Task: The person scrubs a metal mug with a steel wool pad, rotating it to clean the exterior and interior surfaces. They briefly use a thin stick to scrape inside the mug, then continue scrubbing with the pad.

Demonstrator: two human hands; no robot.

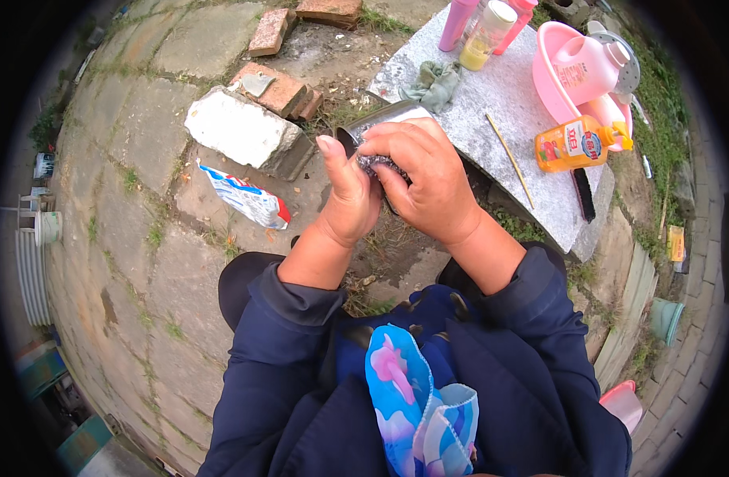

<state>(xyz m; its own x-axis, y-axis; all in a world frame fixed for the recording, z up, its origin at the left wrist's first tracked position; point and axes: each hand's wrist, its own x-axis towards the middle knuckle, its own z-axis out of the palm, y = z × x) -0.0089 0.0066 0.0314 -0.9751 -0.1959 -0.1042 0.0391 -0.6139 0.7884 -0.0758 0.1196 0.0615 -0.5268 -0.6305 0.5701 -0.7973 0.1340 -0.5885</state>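
Note:
A shiny metal cylindrical container (394,113) lies tilted just beyond my hands, its dark round opening towards the left. My right hand (427,173) is curled around a grey steel-wool scourer (381,162). My left hand (352,191) is against the scourer and my right fingers, with its thumb raised near the container's opening. How the container is supported is hidden behind my hands. A crumpled grey-green cloth (433,84) lies on the stone slab (484,137) beyond the container. An orange dish-soap pump bottle (570,145), a thin stick (510,161) and a black-bristled brush (583,194) are to the right.
A pink basin (543,77) holding a pink jug (585,68) stands at the slab's right. Several bottles, one a clear jar with yellow contents (484,42), stand at its far end. A white-topped block (239,128), bricks (278,89) and a plastic packet (245,197) lie left.

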